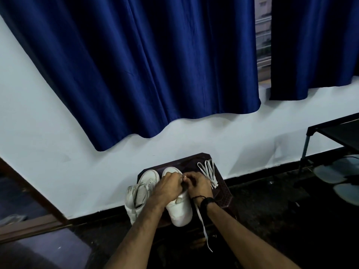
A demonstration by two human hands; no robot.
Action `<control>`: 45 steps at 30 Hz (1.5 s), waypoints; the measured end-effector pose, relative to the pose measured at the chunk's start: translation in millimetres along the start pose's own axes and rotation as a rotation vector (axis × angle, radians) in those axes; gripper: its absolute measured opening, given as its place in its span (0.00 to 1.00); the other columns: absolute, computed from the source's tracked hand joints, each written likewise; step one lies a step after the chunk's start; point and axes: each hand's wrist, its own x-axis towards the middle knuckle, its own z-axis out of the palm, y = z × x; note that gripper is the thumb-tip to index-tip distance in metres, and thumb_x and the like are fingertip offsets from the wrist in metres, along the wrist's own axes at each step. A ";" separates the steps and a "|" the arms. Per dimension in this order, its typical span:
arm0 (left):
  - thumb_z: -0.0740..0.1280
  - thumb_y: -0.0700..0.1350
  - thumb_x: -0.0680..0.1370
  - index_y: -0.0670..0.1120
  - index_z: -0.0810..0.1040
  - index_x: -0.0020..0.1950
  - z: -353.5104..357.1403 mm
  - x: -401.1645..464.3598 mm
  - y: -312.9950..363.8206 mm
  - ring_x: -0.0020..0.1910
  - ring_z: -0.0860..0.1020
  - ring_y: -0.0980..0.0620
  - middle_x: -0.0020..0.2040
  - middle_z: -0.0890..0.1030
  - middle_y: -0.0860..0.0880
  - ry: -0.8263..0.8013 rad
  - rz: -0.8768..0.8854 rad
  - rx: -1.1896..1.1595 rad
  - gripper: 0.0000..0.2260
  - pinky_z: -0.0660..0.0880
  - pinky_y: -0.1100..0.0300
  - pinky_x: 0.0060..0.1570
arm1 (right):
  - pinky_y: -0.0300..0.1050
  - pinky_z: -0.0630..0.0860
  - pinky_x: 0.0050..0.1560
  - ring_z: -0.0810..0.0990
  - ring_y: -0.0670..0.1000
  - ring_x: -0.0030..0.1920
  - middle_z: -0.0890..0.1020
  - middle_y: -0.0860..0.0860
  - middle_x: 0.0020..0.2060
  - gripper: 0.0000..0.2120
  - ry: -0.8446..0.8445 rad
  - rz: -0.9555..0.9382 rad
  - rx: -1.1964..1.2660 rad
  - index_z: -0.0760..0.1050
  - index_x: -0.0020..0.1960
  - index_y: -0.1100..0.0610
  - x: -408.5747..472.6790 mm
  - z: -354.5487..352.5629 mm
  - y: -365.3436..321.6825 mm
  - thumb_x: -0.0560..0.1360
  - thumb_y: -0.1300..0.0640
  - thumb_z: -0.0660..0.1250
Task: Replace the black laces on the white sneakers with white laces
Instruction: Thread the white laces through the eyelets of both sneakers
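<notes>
Two white sneakers stand side by side on a dark stool, toes toward the wall. The left sneaker carries white lacing. Over the right sneaker my left hand and my right hand meet, fingers pinched together on a white lace at its eyelets. That white lace trails down past my right wrist and off the stool's near edge. A bundle of spare white laces lies at the stool's far right. No black lace is clearly visible.
A pale wall with a dark skirting runs behind the stool, with blue curtains hanging above. A black metal rack with pale footwear under it stands at the right. A wooden door frame lies at the left. The floor is dark.
</notes>
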 end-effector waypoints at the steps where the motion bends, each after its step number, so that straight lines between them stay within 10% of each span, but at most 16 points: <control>1: 0.57 0.52 0.76 0.49 0.78 0.52 -1.3 -0.5 -1.8 0.53 0.78 0.40 0.52 0.80 0.42 -0.014 0.008 -0.013 0.13 0.76 0.51 0.45 | 0.44 0.76 0.53 0.80 0.49 0.48 0.82 0.49 0.46 0.07 0.001 0.000 0.004 0.82 0.49 0.48 0.0 0.6 -0.1 0.74 0.55 0.67; 8: 0.58 0.46 0.80 0.47 0.69 0.56 10.8 -3.7 6.0 0.53 0.80 0.39 0.52 0.81 0.42 0.169 -0.125 -0.023 0.07 0.75 0.48 0.45 | 0.44 0.78 0.53 0.82 0.44 0.46 0.84 0.45 0.42 0.09 -0.016 0.089 0.228 0.79 0.40 0.39 -3.3 5.9 -2.7 0.72 0.54 0.71; 21: 0.74 0.45 0.69 0.50 0.80 0.40 33.8 -6.2 -0.7 0.45 0.79 0.48 0.42 0.80 0.52 0.563 0.039 0.058 0.04 0.70 0.52 0.45 | 0.39 0.74 0.48 0.79 0.50 0.42 0.82 0.52 0.38 0.05 0.013 0.209 0.431 0.78 0.42 0.59 18.1 -7.4 -5.2 0.76 0.63 0.65; 26: 0.73 0.60 0.66 0.50 0.79 0.48 36.8 -9.3 -1.6 0.49 0.76 0.45 0.46 0.78 0.49 0.672 -0.168 0.203 0.19 0.66 0.48 0.51 | 0.45 0.77 0.32 0.75 0.49 0.25 0.76 0.49 0.24 0.10 0.378 0.408 1.266 0.69 0.42 0.54 44.4 -56.5 -36.8 0.81 0.64 0.56; 28: 0.73 0.61 0.65 0.49 0.77 0.52 38.4 -11.5 3.4 0.50 0.75 0.44 0.49 0.77 0.47 0.689 -0.240 0.166 0.23 0.67 0.48 0.51 | 0.40 0.72 0.32 0.73 0.49 0.28 0.76 0.47 0.27 0.10 0.314 0.240 0.891 0.70 0.44 0.53 43.6 -85.1 -43.8 0.80 0.64 0.56; 32: 0.76 0.51 0.62 0.49 0.73 0.54 38.2 -14.1 10.0 0.51 0.73 0.45 0.50 0.75 0.48 0.712 -0.274 0.150 0.24 0.66 0.50 0.52 | 0.45 0.71 0.44 0.81 0.56 0.48 0.82 0.51 0.46 0.09 -0.281 -0.213 -0.805 0.77 0.49 0.48 21.4 -108.4 -38.3 0.77 0.46 0.62; 34: 0.76 0.51 0.61 0.48 0.72 0.53 36.4 -17.5 9.9 0.50 0.73 0.44 0.49 0.75 0.47 0.726 -0.309 0.100 0.24 0.68 0.49 0.50 | 0.45 0.71 0.45 0.81 0.53 0.50 0.83 0.49 0.48 0.12 -0.388 -0.339 -1.072 0.79 0.51 0.43 15.4 -117.7 -40.6 0.76 0.39 0.61; 39: 0.65 0.45 0.63 0.45 0.72 0.51 39.0 -23.7 12.4 0.48 0.74 0.41 0.48 0.75 0.44 0.765 -0.379 -0.065 0.17 0.71 0.48 0.48 | 0.46 0.69 0.53 0.78 0.38 0.49 0.82 0.42 0.43 0.11 0.081 -0.047 0.330 0.83 0.42 0.49 14.0 -145.9 -46.3 0.74 0.44 0.67; 45: 0.64 0.38 0.67 0.41 0.74 0.49 47.2 -19.3 10.9 0.51 0.75 0.36 0.50 0.77 0.38 0.741 -0.458 -0.382 0.12 0.73 0.46 0.45 | 0.42 0.78 0.34 0.80 0.53 0.31 0.79 0.57 0.29 0.15 -0.352 0.314 1.006 0.67 0.35 0.60 -16.2 -116.8 -66.7 0.80 0.61 0.55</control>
